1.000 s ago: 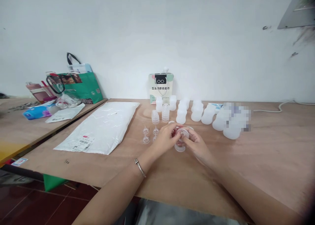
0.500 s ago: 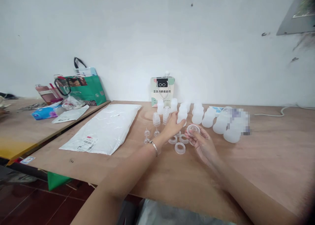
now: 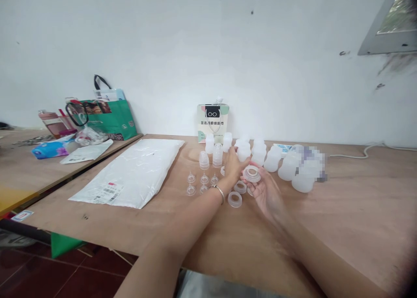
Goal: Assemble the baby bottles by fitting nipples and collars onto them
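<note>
My right hand (image 3: 267,191) grips a clear bottle collar ring (image 3: 252,173) by its edge, tilted up above the table. My left hand (image 3: 237,167) is at the ring's left side, fingers apart and thumb close to its upper edge; whether it touches cannot be told. Under and between the hands lie several loose collar rings (image 3: 235,199). Left of my left wrist, clear nipples (image 3: 204,178) stand in rows, partly hidden by the arm. Behind them are clear domed caps (image 3: 204,160), some stacked. Frosted bottles (image 3: 272,159) stand in a line behind my hands.
A large white plastic mailer (image 3: 130,172) lies to the left. A printed paper bag (image 3: 212,124) stands against the wall. On the adjoining left table are a green bag (image 3: 114,120) and a blue tissue pack (image 3: 52,148). A white cable (image 3: 365,152) runs along the right back.
The left hand has come over from the bottles to the ring. The right hand has tilted the ring and brought it slightly left. The view has shifted slightly.
</note>
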Tool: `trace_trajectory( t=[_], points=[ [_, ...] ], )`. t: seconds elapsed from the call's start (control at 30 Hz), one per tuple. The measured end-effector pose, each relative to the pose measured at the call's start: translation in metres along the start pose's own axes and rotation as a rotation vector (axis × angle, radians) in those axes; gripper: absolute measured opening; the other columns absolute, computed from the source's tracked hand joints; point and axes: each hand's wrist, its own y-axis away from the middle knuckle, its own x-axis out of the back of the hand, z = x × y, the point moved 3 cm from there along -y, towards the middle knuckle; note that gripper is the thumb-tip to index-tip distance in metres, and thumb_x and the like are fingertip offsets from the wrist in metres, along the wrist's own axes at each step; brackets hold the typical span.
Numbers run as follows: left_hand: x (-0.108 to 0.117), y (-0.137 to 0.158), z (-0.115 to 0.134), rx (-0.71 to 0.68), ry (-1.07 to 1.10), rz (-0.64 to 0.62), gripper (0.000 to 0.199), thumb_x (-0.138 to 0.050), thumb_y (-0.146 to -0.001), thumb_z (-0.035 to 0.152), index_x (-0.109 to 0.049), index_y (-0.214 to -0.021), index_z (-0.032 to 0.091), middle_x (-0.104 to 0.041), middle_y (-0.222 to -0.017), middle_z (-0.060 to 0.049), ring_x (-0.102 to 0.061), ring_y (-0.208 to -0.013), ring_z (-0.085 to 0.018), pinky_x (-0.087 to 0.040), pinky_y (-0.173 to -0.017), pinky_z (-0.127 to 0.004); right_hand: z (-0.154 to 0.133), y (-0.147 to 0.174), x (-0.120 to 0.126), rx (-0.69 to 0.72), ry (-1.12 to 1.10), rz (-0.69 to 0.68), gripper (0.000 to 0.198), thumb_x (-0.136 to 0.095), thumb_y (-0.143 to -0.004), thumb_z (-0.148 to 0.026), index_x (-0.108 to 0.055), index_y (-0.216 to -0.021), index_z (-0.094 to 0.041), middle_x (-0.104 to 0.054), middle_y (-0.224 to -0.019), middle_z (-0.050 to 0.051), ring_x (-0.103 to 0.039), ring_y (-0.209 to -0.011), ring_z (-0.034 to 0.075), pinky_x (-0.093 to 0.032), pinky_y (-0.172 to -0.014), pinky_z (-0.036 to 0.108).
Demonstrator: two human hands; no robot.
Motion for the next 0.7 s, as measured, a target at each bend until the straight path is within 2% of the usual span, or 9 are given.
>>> trace_trajectory(
  t=[0.07,0.13,0.2,0.3,0.37,0.43,0.57,0.7],
  points=[
    [0.017,0.008,0.013,-0.089,0.159,0.045,0.046,-0.065,-0.069,0.027,-0.04,-0.107,0.017,-0.051,-0.115,-0.012,-0.049,-0.109,-0.022,-0.038,-0.092,-0.035,-0.006,0.001,-0.001,0.115,-0.003,0.005,0.028,-0.058,-0.079,-0.033,-0.059,-0.107,-0.028,-0.067,-0.091,-0.002,-0.064,-0.083,0.012,-0.051,-0.078,0.023],
    [0.038,0.019,0.025,-0.126,0.378,0.028,0.048,-0.065,-0.07,0.027,-0.037,-0.108,0.018,-0.052,-0.114,-0.011,-0.052,-0.104,-0.019,-0.041,-0.089,-0.033,-0.011,0.001,-0.001,0.185,-0.021,0.027,0.032,-0.06,-0.079,-0.031,-0.055,-0.111,-0.032,-0.067,-0.091,-0.003,-0.064,-0.085,0.011,-0.05,-0.079,0.023],
    [0.057,0.031,0.033,-0.073,0.536,-0.108,0.047,-0.064,-0.072,0.028,-0.037,-0.109,0.019,-0.055,-0.108,-0.009,-0.057,-0.095,-0.017,-0.045,-0.081,-0.031,-0.012,0.0,0.001,0.171,-0.064,0.058,0.033,-0.062,-0.077,-0.031,-0.054,-0.109,-0.035,-0.066,-0.092,-0.005,-0.064,-0.086,0.011,-0.05,-0.078,0.023],
    [0.078,0.051,0.038,0.065,0.572,-0.423,0.041,-0.061,-0.075,0.035,-0.045,-0.109,0.019,-0.058,-0.1,-0.007,-0.058,-0.087,-0.017,-0.046,-0.072,-0.028,-0.007,-0.004,0.005,0.064,-0.146,0.076,0.025,-0.064,-0.076,-0.032,-0.056,-0.099,-0.033,-0.066,-0.094,-0.004,-0.064,-0.087,0.011,-0.05,-0.076,0.023],
    [0.082,0.064,0.034,0.158,0.547,-0.62,0.042,-0.061,-0.076,0.039,-0.048,-0.11,0.018,-0.059,-0.099,-0.007,-0.058,-0.084,-0.017,-0.046,-0.068,-0.027,-0.003,-0.006,0.006,0.005,-0.17,0.057,0.022,-0.064,-0.075,-0.031,-0.057,-0.096,-0.03,-0.066,-0.094,-0.003,-0.063,-0.088,0.011,-0.05,-0.076,0.022],
    [0.081,0.073,0.026,0.227,0.523,-0.713,0.045,-0.061,-0.075,0.042,-0.047,-0.111,0.019,-0.059,-0.098,-0.007,-0.059,-0.082,-0.016,-0.046,-0.066,-0.027,0.001,-0.005,0.005,-0.037,-0.169,0.017,0.023,-0.066,-0.074,-0.029,-0.058,-0.096,-0.029,-0.065,-0.095,-0.003,-0.062,-0.087,0.01,-0.05,-0.075,0.022],
    [0.072,0.077,0.01,0.279,0.536,-0.701,0.046,-0.061,-0.075,0.044,-0.045,-0.11,0.02,-0.058,-0.098,-0.006,-0.059,-0.081,-0.016,-0.045,-0.067,-0.028,0.005,-0.001,0.002,-0.095,-0.14,-0.05,0.029,-0.068,-0.071,-0.025,-0.059,-0.098,-0.029,-0.065,-0.098,-0.002,-0.061,-0.088,0.011,-0.05,-0.073,0.023],
    [0.07,0.08,0.004,0.35,0.614,-0.748,0.05,-0.059,-0.076,0.046,-0.042,-0.115,0.02,-0.06,-0.094,-0.007,-0.062,-0.079,-0.018,-0.046,-0.067,-0.03,0.004,0.001,-0.001,-0.097,-0.063,-0.102,0.027,-0.066,-0.072,-0.025,-0.06,-0.098,-0.028,-0.064,-0.101,-0.001,-0.06,-0.09,0.013,-0.05,-0.071,0.023]
  ],
)
